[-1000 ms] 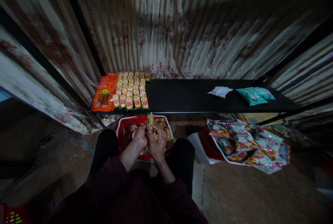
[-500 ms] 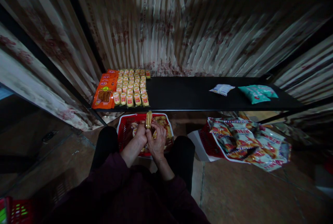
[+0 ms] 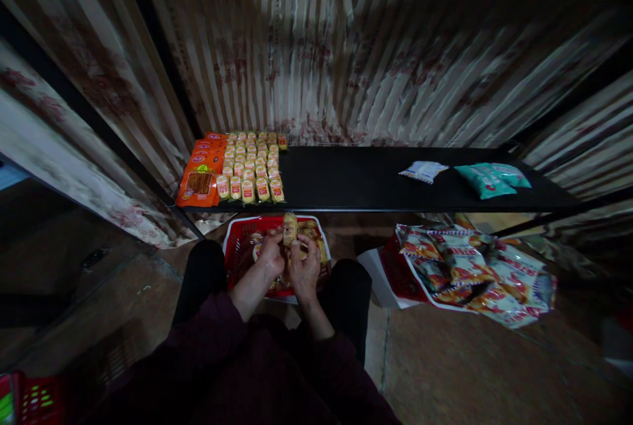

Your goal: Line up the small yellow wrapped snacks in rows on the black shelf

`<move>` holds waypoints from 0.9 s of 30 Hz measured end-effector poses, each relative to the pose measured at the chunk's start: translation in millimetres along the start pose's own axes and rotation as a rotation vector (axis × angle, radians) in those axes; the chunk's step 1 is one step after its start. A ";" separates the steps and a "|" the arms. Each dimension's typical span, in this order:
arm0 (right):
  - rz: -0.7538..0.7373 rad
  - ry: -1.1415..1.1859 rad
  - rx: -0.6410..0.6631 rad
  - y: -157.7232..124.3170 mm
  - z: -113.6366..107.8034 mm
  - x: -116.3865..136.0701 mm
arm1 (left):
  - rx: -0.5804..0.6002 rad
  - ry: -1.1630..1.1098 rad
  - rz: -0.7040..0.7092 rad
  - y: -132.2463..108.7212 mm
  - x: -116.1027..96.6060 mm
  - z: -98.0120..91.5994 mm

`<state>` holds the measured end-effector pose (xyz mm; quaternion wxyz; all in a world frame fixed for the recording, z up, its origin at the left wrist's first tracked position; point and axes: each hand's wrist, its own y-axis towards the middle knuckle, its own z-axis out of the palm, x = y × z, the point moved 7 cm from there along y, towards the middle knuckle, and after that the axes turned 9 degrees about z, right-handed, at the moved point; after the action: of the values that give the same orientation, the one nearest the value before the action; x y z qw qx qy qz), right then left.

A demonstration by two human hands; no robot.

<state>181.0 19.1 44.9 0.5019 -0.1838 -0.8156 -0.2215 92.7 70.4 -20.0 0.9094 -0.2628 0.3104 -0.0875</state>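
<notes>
Between my two hands, just above a red basket [image 3: 236, 230] with a white rim, I hold a small wrapped snack cake [image 3: 289, 230] upright. My left hand [image 3: 271, 254] pinches it from the left side. From the right, my right hand [image 3: 304, 263] has its thumb and fingers on the lower part. More wrapped yellowish snacks [image 3: 319, 244] lie in the basket, partly hidden by my hands. On the black shelf [image 3: 341, 178] ahead, rows of similar snack packets [image 3: 250, 168] stand beside orange snack bags [image 3: 200, 171].
A white-and-blue packet [image 3: 422, 171] and green packets [image 3: 487, 180] lie toward the shelf's right end. A second basket [image 3: 400, 273], heaped with white and orange bags [image 3: 475, 267], sits on the floor at right. Another red basket [image 3: 42, 402] is at lower left.
The snack cake has been turned between my fingers, from edge-on to its broad face showing, and shifted slightly right. Both hands stay above the basket.
</notes>
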 end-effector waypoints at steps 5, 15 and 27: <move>-0.119 -0.029 -0.039 4.4 -7.2 3.8 | 0.012 -0.006 0.027 -8.1 -6.5 6.7; -0.173 -0.024 0.085 14.6 -1.6 -6.0 | 0.009 0.165 0.241 -5.5 -13.3 -0.1; 0.061 0.021 0.113 25.1 9.9 -19.3 | 0.091 0.305 0.349 -15.2 -25.7 21.9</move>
<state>195.1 43.9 28.0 0.5264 -0.1775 -0.8156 -0.1618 85.7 75.1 16.0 0.8642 -0.1478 0.4806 0.0185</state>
